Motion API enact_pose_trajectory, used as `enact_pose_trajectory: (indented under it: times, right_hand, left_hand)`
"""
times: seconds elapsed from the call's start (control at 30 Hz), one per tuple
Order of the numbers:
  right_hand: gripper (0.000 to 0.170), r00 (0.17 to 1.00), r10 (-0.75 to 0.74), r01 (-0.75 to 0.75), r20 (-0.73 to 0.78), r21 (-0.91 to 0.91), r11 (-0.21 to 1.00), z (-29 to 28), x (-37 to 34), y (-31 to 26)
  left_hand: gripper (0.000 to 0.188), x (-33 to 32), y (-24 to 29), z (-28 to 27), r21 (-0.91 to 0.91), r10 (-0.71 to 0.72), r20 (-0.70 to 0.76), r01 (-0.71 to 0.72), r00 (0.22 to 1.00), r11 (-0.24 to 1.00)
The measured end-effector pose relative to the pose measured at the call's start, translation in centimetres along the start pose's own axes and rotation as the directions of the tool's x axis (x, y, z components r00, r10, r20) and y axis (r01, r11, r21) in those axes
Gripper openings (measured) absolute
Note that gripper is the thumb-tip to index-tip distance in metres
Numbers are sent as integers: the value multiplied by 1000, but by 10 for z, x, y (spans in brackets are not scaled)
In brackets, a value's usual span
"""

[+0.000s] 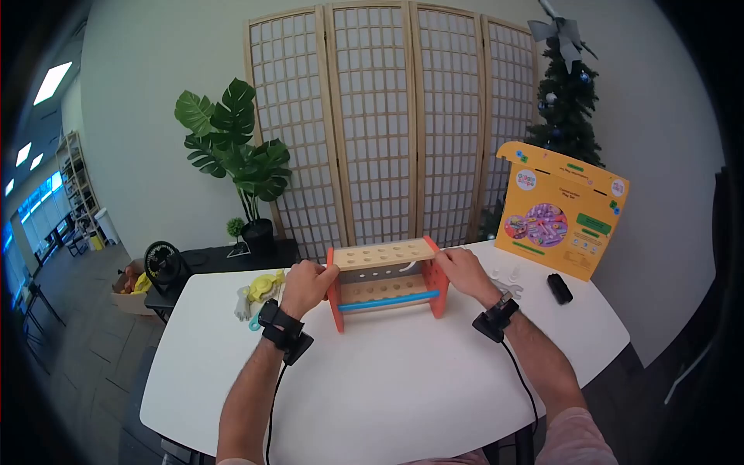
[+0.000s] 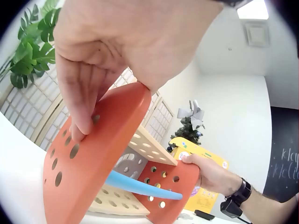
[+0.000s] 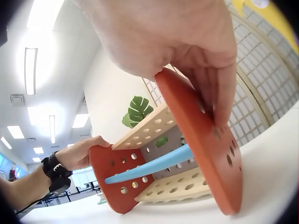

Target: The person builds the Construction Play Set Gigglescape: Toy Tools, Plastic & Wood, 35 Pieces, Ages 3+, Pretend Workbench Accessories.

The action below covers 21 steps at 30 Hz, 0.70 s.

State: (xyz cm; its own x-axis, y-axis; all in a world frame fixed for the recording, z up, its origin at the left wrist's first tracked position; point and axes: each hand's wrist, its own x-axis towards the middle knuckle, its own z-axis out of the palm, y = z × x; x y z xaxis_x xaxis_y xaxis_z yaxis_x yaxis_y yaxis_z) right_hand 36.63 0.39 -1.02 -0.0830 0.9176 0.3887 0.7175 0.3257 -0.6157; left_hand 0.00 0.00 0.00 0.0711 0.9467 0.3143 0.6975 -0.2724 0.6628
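A toy workbench stands on the white table, with a perforated wooden top shelf [image 1: 384,253], a lower shelf [image 1: 380,290], red-orange side panels and a blue bar [image 1: 389,301] across the front. My left hand [image 1: 308,288] grips the upper edge of the left panel [image 2: 100,154], its fingers on the outer face. On the other side, my right hand [image 1: 470,276] grips the top of the right panel [image 3: 205,144], fingers likewise outside. A grey perforated back plate [image 3: 170,148] shows between the panels. The thumbs are partly hidden in the wrist views.
Left of the workbench lie yellow and pale items [image 1: 262,287] and a teal piece [image 1: 254,322]. White pieces [image 1: 508,285], a black case [image 1: 559,289] and an orange-yellow box [image 1: 564,209] are on the right. Behind stand a black fan [image 1: 163,262], a potted plant and a folding screen.
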Motion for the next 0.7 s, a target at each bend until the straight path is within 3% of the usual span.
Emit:
enact_pose_trajectory:
  times: [0.2,0.7]
  right_hand:
    - [57,998,28,-28,56,3,1000,1,8,7]
    - [60,997,47,-47,68,-1,999,1,9,10]
  left_hand:
    - [54,-3,13,-7,-70,-69,33,71,997,995]
    - [55,1,7,-6,-70,-63,49,66,997,995]
